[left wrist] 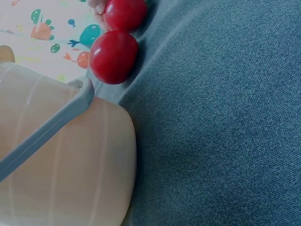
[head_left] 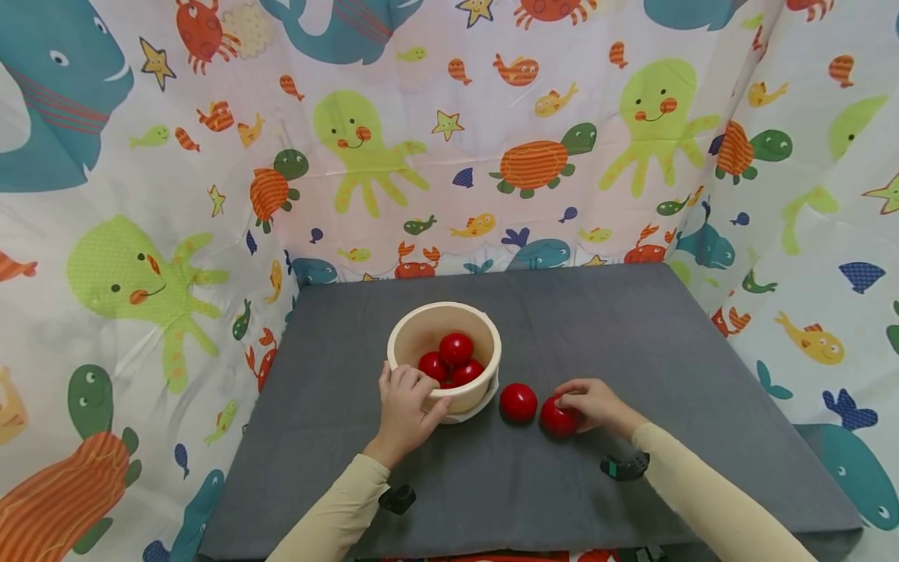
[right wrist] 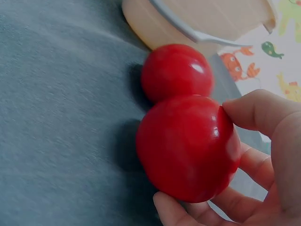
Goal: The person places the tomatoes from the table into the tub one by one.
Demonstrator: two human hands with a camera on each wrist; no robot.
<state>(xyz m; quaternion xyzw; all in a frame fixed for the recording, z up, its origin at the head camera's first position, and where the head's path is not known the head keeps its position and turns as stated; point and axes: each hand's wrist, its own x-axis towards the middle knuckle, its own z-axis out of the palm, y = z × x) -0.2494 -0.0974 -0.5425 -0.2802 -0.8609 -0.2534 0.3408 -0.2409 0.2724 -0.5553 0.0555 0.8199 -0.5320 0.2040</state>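
A cream bucket [head_left: 414, 328] with a grey handle [left wrist: 51, 125] stands upright on the table. Several glossy red tomatoes [head_left: 456, 349] lie inside it. My left hand [head_left: 407, 406] holds the bucket's near left rim; in the left wrist view that hand is hidden. To the right of the bucket, my right hand [head_left: 597, 406] grips a smooth red tomato [right wrist: 186, 146], thumb on one side and fingers round the other. Its underside is near the cloth; whether it touches I cannot tell. Another tomato [head_left: 518, 403] sits between it and the bucket.
Dark grey cloth [head_left: 597, 328] covers the table. A white curtain [head_left: 421, 172] printed with sea animals rises along the back and both sides. Each wrist wears a black band, such as the right wristband [head_left: 625, 467]. Something red shows below the table's front edge.
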